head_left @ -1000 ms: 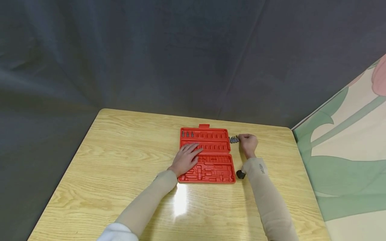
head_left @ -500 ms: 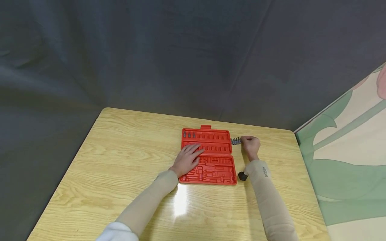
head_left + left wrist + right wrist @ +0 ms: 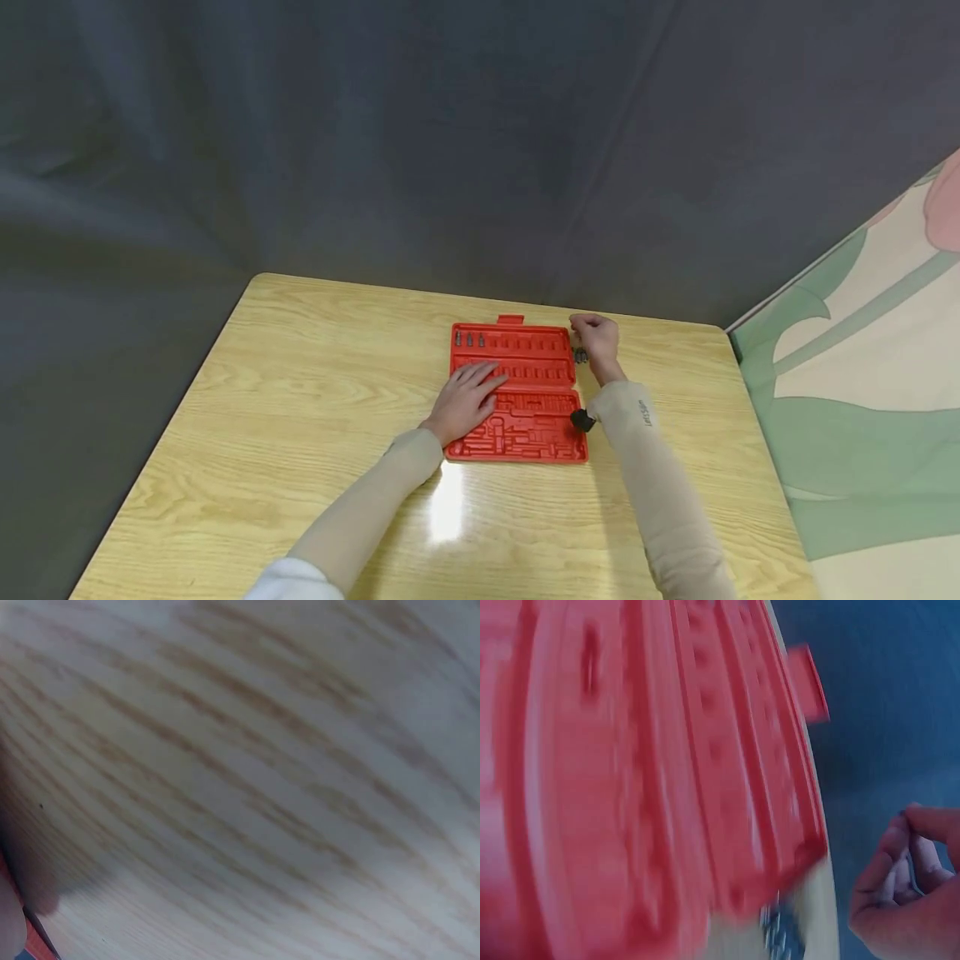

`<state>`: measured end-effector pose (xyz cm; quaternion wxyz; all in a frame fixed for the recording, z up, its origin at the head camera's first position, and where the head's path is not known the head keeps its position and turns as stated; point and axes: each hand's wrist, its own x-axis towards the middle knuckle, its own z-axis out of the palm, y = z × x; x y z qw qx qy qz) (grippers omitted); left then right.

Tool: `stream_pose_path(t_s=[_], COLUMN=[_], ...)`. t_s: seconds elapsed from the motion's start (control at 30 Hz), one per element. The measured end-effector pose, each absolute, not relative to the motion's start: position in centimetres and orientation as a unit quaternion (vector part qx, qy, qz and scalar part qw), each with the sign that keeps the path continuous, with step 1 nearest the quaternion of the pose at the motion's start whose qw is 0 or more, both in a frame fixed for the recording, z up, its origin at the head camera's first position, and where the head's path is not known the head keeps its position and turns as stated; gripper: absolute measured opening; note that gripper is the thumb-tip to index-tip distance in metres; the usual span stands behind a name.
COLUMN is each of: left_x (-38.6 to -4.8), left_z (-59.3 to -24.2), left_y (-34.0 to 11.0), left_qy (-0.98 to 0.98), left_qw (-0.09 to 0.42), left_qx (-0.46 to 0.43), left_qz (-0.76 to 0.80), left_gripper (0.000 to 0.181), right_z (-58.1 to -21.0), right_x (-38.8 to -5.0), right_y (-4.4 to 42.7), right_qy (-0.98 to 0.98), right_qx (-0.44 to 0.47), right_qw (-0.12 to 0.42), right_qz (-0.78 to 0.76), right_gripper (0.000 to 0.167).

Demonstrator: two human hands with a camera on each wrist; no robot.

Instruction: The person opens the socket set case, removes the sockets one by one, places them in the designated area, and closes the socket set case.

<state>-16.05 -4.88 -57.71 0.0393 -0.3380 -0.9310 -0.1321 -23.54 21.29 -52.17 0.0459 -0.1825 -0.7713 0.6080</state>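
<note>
A red plastic socket case (image 3: 536,429) lies opened flat on the table, its moulded slots facing up. Three small grey socket bits (image 3: 469,340) stand in the upper left slots. My left hand (image 3: 462,404) rests on the case's left side, fingers spread. Beyond the case's upper right corner hovers my right hand (image 3: 597,340), thumb and forefinger pressed together; a small socket bit appears pinched there, mostly hidden by the fingers. Below that hand several loose socket bits (image 3: 581,356) lie beside the case, partly covered; the right wrist view shows these loose bits (image 3: 781,930) blurred.
The wood-grain table (image 3: 300,375) ends behind the case at a dark curtain (image 3: 412,167). A red latch (image 3: 511,319) sticks out from the case's far edge. A black wrist camera (image 3: 582,420) overlaps the case's right edge. Floral fabric (image 3: 862,400) hangs at the right.
My right hand has lifted from the loose socket bits and moved left and away from me, toward the case's upper right corner. My left hand stays on the case.
</note>
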Motion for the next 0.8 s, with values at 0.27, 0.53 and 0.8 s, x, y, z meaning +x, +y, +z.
stream_pose_path(t_s=[0.27,0.53,0.8], left_x=[-16.2,-16.1,-16.1], left_z=[-58.0,-58.5,-58.3], left_y=[-4.6,-4.3,-4.9], left_qy=[-0.935,-0.931,-0.931], left_qw=[0.053,0.084,0.087], left_qx=[-0.333,-0.337,-0.337], left_qz=[-0.113,-0.109,-0.114], left_gripper=[0.043,0.036,0.035], right_z=[-53.1,-54.9,-54.9], right_x=[-24.2,-24.3,-24.6], right_y=[13.2,8.5,7.6], right_qy=[-0.834,-0.885,-0.888], right_qx=[-0.072,-0.036,-0.039], right_qw=[-0.015,-0.004,-0.012], right_qz=[0.547,0.465,0.458], right_gripper=[0.021,0.017,0.018])
